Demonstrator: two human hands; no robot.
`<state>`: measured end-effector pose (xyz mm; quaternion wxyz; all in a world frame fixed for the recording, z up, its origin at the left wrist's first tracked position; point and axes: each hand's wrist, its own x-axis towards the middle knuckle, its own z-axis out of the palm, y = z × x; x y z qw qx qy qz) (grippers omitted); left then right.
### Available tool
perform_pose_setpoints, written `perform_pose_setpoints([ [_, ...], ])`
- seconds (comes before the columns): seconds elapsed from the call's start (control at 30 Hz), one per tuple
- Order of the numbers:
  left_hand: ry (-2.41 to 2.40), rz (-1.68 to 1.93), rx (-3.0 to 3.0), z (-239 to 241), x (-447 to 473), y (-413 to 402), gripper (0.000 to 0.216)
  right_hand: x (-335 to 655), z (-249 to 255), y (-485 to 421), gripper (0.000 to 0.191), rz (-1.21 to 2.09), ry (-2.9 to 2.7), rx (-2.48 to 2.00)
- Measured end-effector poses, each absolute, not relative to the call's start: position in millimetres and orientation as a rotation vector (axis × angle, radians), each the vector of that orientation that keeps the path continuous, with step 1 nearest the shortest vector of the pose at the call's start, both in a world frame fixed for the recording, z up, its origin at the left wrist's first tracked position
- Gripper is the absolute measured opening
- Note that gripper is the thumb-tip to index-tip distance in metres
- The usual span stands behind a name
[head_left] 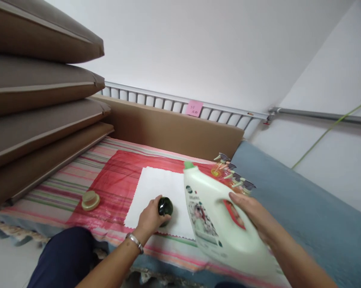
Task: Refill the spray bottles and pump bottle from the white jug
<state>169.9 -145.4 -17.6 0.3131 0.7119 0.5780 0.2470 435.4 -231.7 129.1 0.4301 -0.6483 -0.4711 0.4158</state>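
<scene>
My right hand grips the handle of a large pale green detergent jug. The jug leans to the left, with a green spout at its top and a printed label on its front. My left hand is closed around a small dark green glossy container, seen from above over a white sheet with zigzag edges. Whether it is a cup or a bottle I cannot tell. To the left, a pale yellow-green cap sits on red plastic film.
Several spray bottles stand behind the jug, partly hidden. Brown stacked cushions or panels rise at the left. A brown board leans before a white radiator bearing a pink note. Striped cloth lies underneath.
</scene>
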Motion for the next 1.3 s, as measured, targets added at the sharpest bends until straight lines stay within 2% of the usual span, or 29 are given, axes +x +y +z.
perform_pose_setpoints([
  [0.33, 1.428, 0.763, 1.876, -23.1, 163.6, -140.2, 0.076, 418.3, 38.6, -158.9, 0.038, 0.498, -0.846, -1.246],
  [0.6, 1.391, 0.728, 1.912, -25.8, 158.7, -137.3, 0.077, 424.8, -13.0, -125.0, 0.037, 0.432, -0.921, -1.383],
  [0.9, 1.525, 0.606, 2.017, -21.0, 162.2, -143.9, 0.083, 436.2, -14.0, -140.8, 0.036, 0.456, -1.199, -1.457],
  [1.1, 1.536, 0.706, 1.950, -28.0, 166.4, -139.9, 0.079, 444.9, 0.8, -155.2, 0.034, 0.283, -1.218, -1.368],
  [1.3, 1.560, 0.880, 1.743, -11.8, 161.8, -135.5, 0.073, 434.3, 33.6, -186.0, 0.016, 0.039, -1.139, -1.175],
])
